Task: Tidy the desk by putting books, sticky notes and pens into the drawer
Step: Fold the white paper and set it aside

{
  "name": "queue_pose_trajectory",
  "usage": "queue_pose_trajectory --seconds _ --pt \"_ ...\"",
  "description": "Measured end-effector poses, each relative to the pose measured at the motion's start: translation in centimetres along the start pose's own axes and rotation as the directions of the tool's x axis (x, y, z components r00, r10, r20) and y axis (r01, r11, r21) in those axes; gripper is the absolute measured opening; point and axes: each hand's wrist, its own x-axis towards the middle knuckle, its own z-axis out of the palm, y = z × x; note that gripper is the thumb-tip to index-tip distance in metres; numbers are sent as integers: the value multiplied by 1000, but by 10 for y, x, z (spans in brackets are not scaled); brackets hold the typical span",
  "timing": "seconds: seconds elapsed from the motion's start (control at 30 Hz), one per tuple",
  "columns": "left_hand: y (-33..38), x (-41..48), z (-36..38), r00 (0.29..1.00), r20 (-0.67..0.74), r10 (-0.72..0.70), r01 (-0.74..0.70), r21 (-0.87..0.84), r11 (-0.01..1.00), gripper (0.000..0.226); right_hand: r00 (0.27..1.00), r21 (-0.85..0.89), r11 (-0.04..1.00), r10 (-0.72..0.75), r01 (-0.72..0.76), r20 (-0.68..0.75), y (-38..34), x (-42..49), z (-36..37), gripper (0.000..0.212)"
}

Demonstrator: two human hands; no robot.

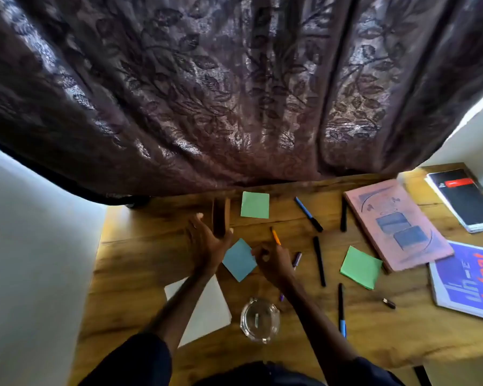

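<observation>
A slim orange pen sits pinched in the right hand, its long axis running away from the person, tip tilted slightly left toward the dark patterned curtain. The fingers are curled closed around its lower end, above the wooden desk. Just left of the orange pen lies a blue square sticky-note pad, turned corner-on like a diamond. Further left of the pen, the left hand is spread open with fingers extended, its palm against a small brown upright block; whether it grips the block cannot be told. Beyond the pen lies a green sticky-note pad. Right of the pen lie black pens, then a pink book
</observation>
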Motion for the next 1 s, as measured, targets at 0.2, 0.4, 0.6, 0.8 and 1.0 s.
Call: queue_pose_trajectory --seconds 0.2,0.4,0.6,0.8,1.0 --pt "3 42 16 948 294 -119 158 -110 981 97 998 -29 999 45 -46 -35 -13 9 12 19" --pt "-17 49 14 960 278 -10 72 -214 974 65 997 -51 998 36 -39 -74 -8 14 13 22" --pt "-51 49 -6 937 326 128 -84 -147 986 56 997 -77 997 -20 14 -71 -3 9 16 20" --pt "-62 47 -12 912 368 182 -170 -66 983 58 996 -90 995 -55 49 -64 2 -3 21 15" --pt "-58 47 -15 887 405 222 -225 -40 973 56 996 -111 990 -91 89 -17 4 -11 22 12"
